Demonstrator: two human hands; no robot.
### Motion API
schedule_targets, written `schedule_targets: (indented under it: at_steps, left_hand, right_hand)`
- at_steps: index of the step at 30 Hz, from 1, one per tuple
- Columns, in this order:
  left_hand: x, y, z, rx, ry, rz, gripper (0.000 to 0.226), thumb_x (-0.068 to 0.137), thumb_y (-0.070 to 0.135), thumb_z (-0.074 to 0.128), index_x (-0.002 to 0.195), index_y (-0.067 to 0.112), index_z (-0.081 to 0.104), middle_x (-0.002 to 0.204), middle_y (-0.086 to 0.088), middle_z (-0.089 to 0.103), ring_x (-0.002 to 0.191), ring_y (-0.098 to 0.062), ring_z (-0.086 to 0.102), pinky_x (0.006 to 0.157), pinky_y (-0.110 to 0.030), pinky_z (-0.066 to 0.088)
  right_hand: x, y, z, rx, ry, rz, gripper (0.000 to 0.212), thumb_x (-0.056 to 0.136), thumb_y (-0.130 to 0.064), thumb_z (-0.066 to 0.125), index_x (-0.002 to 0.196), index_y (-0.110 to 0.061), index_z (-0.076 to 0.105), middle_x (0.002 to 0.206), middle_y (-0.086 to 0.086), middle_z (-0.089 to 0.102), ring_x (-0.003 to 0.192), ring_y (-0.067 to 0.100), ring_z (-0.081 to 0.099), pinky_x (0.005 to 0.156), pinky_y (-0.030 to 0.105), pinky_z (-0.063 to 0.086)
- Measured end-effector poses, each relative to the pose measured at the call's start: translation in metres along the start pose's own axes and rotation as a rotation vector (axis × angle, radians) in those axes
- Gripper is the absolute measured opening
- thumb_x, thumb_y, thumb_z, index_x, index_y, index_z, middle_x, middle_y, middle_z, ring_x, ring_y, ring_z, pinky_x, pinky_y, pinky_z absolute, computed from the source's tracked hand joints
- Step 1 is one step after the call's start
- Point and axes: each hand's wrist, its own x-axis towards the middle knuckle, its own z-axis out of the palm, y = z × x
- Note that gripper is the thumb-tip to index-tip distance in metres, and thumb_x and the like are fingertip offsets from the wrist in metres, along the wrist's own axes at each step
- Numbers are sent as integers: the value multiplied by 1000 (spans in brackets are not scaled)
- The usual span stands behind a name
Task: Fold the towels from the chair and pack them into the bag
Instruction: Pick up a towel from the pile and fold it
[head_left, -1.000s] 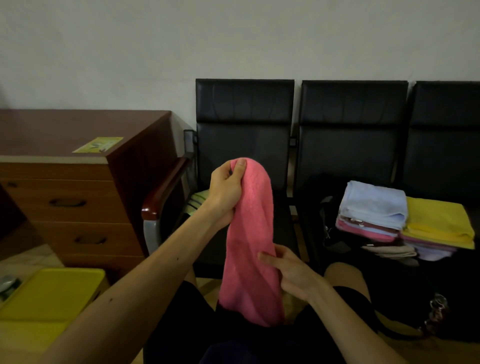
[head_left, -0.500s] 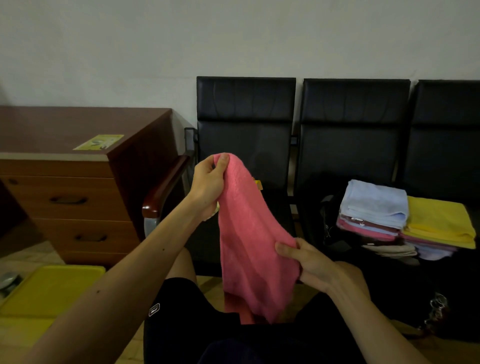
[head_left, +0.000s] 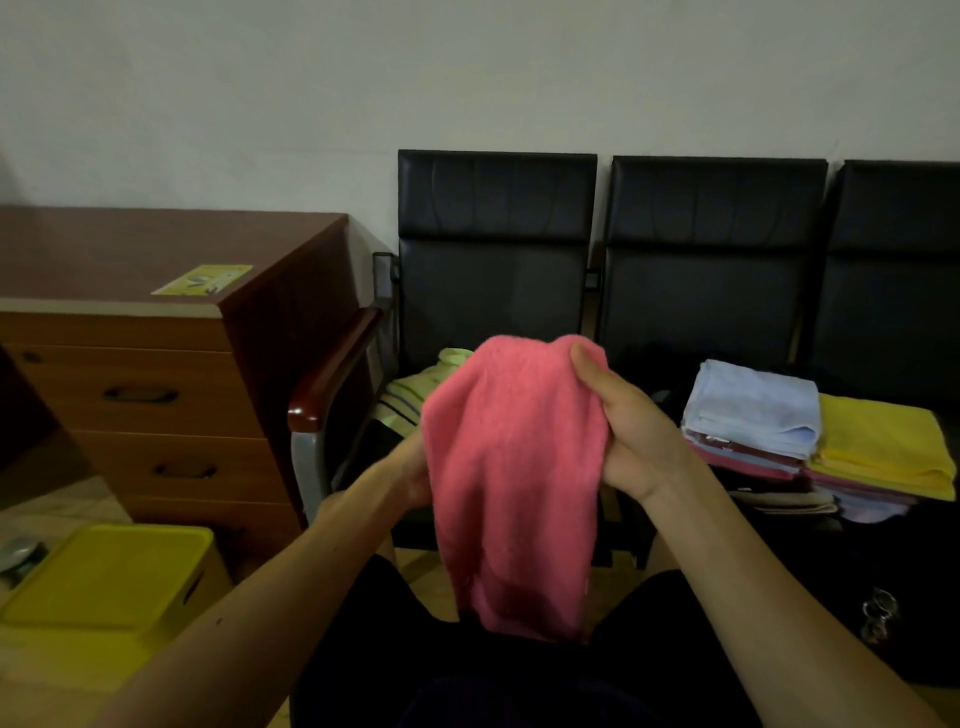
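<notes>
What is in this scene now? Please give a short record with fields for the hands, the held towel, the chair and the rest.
held: pink towel, hanging over the lap
right hand: grips its top right corner
left hand: holds its left edge, fingers hidden behind it
chair: green towel on the seat
folded: blue towel, yellow towel beside it, more under both
rest: cabinet, yellow box

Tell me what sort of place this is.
Probably an office or waiting room: a row of joined black chairs stands against a plain wall, beside a wooden desk with drawers.
</notes>
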Motion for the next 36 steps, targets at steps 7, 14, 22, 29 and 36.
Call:
schedule_targets:
  at_steps: [7,14,22,29,36]
  left_hand:
    - [-4,-22,-2,-101,-194,-127,103,73,91,43,125,4,64,122,-13,70,126,-40,55,99,-44,51]
    - [-21,-24,-27,18,-482,-25,61,79,38,79,119,-6,63,124,-31,59,103,-34,66,86,-40,58]
    - [-31,32,4,-247,-220,180,35,98,25,55,124,4,63,112,-16,72,98,-24,71,83,-33,60]
    - [-26,49,16,-211,-83,195,23,100,20,56,103,2,70,90,-10,76,76,-16,74,69,-27,61]
    - [-30,47,8,-173,-119,197,29,99,22,54,118,4,66,106,-10,75,92,-17,74,83,-30,60]
  right_hand:
    - [8,-20,-3,67,178,-48,45,88,-39,60,118,-6,66,111,13,73,99,22,72,76,37,59]
    - [9,-30,-15,55,295,-103,33,97,-36,56,112,-9,68,100,8,76,94,19,71,75,35,56]
    - [2,28,-36,95,194,161,90,79,-80,46,128,-7,64,128,18,65,117,32,63,101,47,47]
    - [-15,53,-30,175,-29,177,48,83,-42,70,117,-9,73,123,17,67,110,28,68,85,39,58]
    - [-6,32,-25,18,223,17,40,84,-22,66,122,-9,65,114,12,72,99,23,72,71,32,60]
